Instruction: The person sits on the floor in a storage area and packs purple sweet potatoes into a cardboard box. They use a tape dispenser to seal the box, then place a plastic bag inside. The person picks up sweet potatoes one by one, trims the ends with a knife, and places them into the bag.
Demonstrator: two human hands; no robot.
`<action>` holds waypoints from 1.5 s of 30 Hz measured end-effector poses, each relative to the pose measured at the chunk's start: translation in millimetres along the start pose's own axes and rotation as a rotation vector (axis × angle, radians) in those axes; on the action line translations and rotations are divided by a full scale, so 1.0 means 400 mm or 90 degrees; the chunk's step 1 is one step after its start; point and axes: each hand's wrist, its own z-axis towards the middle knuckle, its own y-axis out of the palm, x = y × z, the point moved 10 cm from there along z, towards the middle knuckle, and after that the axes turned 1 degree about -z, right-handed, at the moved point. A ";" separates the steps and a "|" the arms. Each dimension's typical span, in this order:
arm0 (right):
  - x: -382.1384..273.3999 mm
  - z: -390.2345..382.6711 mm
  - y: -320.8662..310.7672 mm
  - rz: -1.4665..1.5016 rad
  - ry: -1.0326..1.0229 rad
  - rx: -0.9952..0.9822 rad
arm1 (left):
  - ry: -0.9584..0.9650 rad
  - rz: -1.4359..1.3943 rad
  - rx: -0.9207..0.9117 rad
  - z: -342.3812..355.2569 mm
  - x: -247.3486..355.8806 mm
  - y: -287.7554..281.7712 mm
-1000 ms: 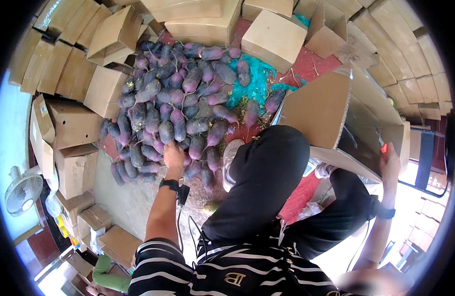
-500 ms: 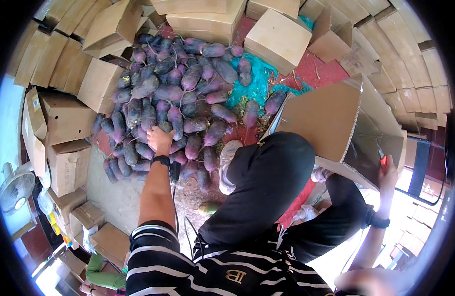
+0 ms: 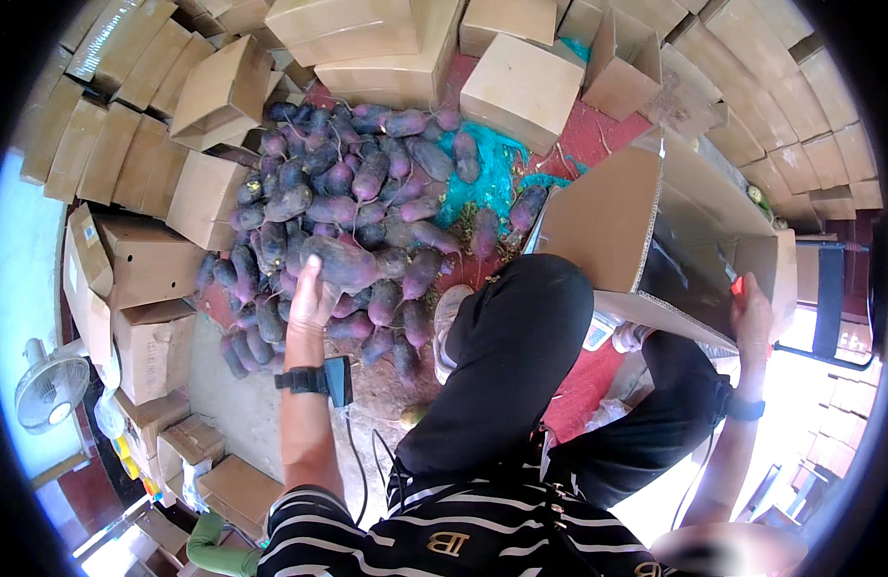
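My left hand [image 3: 312, 300] is closed around a large dark purple radish [image 3: 346, 265], which is lifted above the pile of similar purple radishes [image 3: 292, 206]. Some radishes in the pile have thin roots trailing from them. On the right, my right hand [image 3: 754, 322] grips the orange-red handle of a knife [image 3: 737, 287], its thin blade pointing over an open cardboard box [image 3: 598, 223]. That box stands tilted toward me beside my knee, and dark plastic lines its inside. Its bottom is hidden.
Teal netting [image 3: 482, 165] lies on the red floor covering behind the pile. Closed cardboard boxes [image 3: 521, 87] stand at the back, with stacked cartons along both sides. A white fan [image 3: 50, 389] stands at far left. A person's green sleeve [image 3: 218, 548] shows at lower left.
My left hand has lifted a radish out of the pile, turning and coming slightly nearer to me. My right hand keeps the knife at the box. The whole view has shifted a little.
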 end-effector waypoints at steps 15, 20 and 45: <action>-0.037 -0.001 -0.028 -0.005 0.002 0.000 | -0.111 -0.323 0.004 0.028 -0.058 0.262; -0.046 0.001 -0.025 -0.021 0.015 -0.029 | -0.083 -0.037 -0.118 -0.015 -0.049 0.291; -0.805 -0.180 -0.448 0.522 -0.564 0.096 | 0.170 0.334 -0.306 -0.302 0.117 0.649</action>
